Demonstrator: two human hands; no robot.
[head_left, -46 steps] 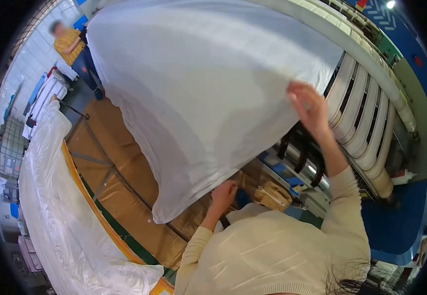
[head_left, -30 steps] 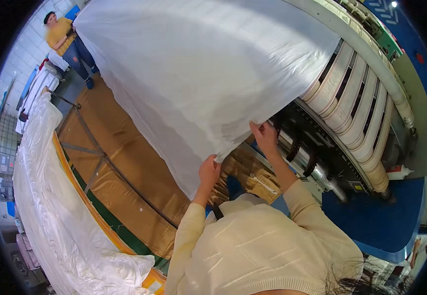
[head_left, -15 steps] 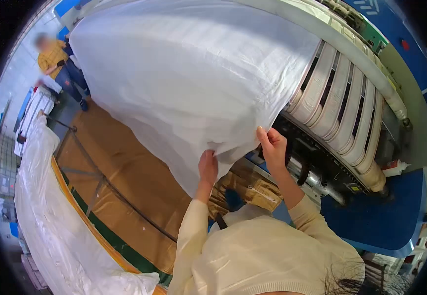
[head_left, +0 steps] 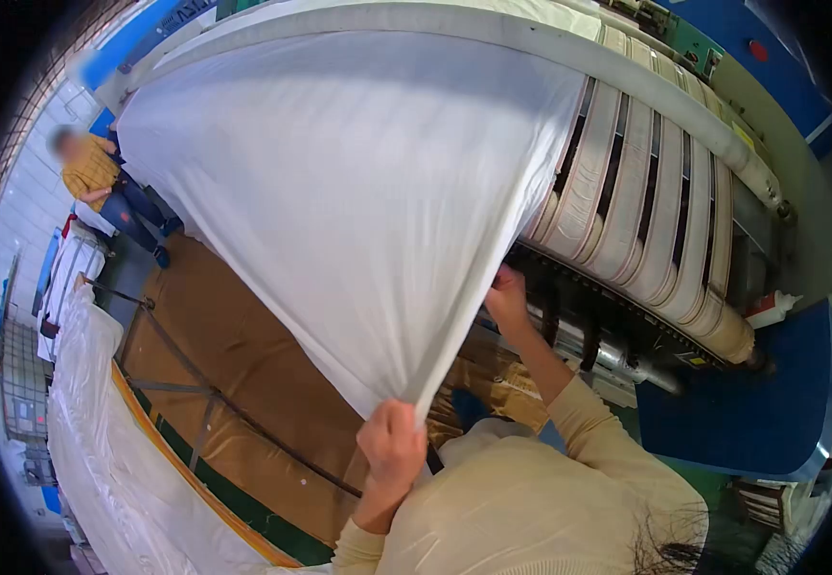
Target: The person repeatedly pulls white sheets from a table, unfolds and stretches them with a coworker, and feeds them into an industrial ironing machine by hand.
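White sheet (head_left: 339,182) clenched in left hand (head_left: 392,446), its edge beside right hand (head_left: 509,303), latter's grip unclear

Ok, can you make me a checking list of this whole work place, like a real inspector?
Surface: pale belts side by side, partly covered.
Things in use: white sheet, creases gathering toward its near corner.
Clutter: white bottle near the belts' end; bunched white cloth at the picture's left.
Hands: left hand grips the sheet's near corner; right hand is at its edge, grip unclear.
Cables: nothing seen.
Surroundings: person in yellow standing far off; brown sheeting spread below.
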